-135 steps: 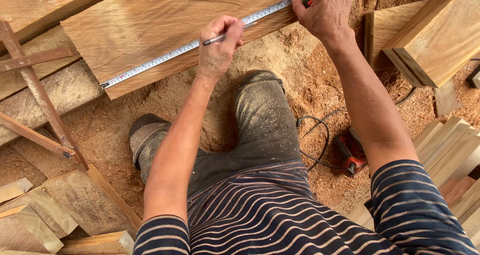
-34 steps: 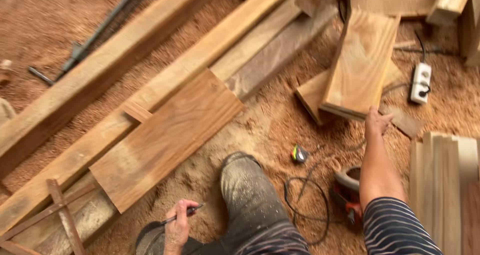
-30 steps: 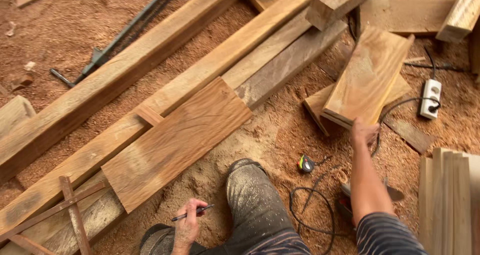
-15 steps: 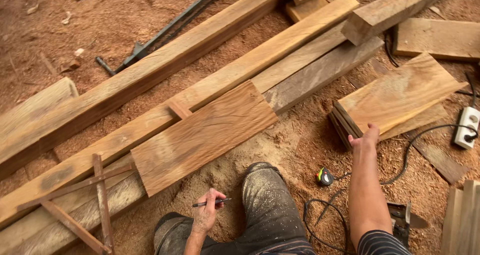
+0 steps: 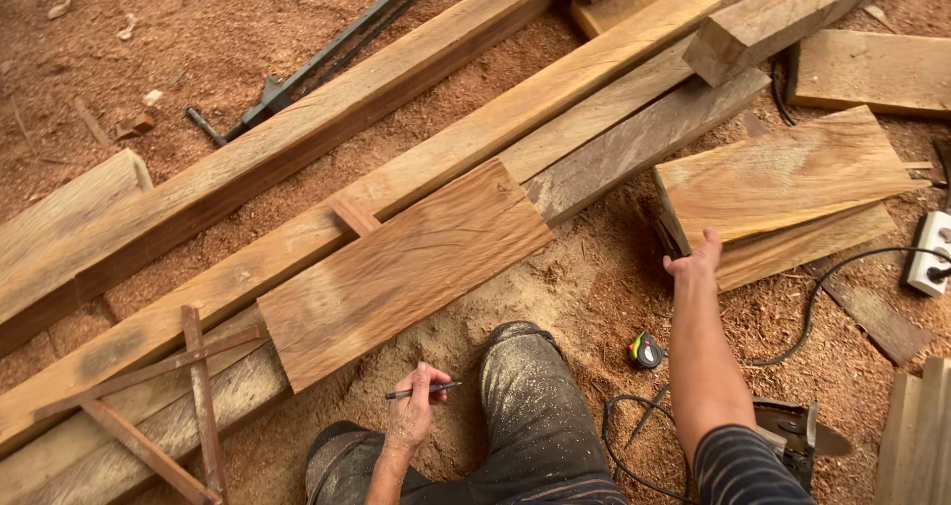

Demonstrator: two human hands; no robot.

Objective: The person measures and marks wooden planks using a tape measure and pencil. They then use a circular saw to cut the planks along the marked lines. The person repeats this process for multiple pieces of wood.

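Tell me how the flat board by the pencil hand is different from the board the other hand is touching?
The wide flat wooden board near the left hand lies across long beams, while the shorter wooden board at the right hand's fingertips sits stacked on another plank. The first looks longer and untouched; the second is touched at its near corner. The left hand holds a dark pencil instead. Both boards are brown, grainy and surrounded by sawdust.

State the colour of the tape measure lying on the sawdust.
Black, yellow and red tape measure; head view.
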